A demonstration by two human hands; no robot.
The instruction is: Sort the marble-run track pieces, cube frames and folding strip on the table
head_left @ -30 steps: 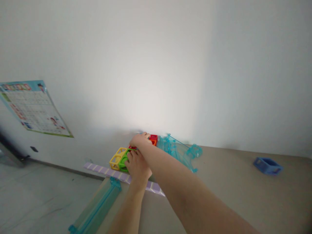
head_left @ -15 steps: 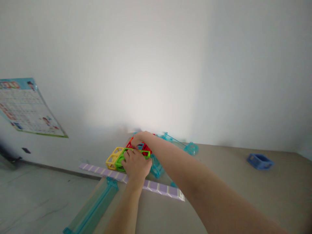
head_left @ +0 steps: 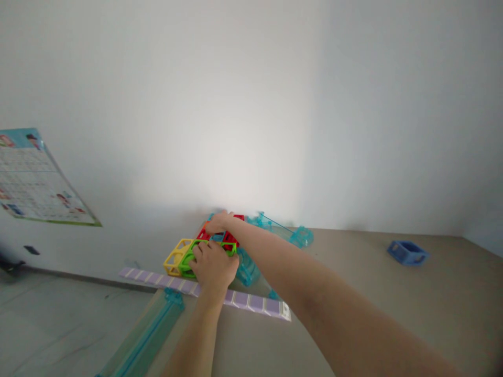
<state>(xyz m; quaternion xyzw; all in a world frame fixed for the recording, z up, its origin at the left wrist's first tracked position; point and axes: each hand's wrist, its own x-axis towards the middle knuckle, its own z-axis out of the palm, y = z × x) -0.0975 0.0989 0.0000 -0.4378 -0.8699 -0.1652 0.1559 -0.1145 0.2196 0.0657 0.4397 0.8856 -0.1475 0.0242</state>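
At the wall side of the table sits a joined group of open-framed plastic building blocks. A yellow block [head_left: 172, 265] is at its left, with a green block [head_left: 184, 266] beside it and red blocks [head_left: 238, 221] behind. My left hand [head_left: 214, 264] lies over the green block, fingers bent onto its frame. My right hand [head_left: 218, 223] reaches across behind the left one, bent down among the red blocks. Its fingertips are hidden, so what they grip does not show. Clear turquoise plastic parts [head_left: 244, 269] lie just right of the blocks.
A purple segmented strip [head_left: 255, 303] runs across the table in front of the blocks. A long turquoise translucent case [head_left: 145, 335] lies along the left edge. More turquoise pieces [head_left: 302, 237] rest by the wall. A blue block [head_left: 407, 253] sits far right. A poster [head_left: 43, 178] hangs left.
The view has shifted slightly, so everything sits a little further left. My right hand appears slightly further back over the red blocks. My left hand stays on the green block.
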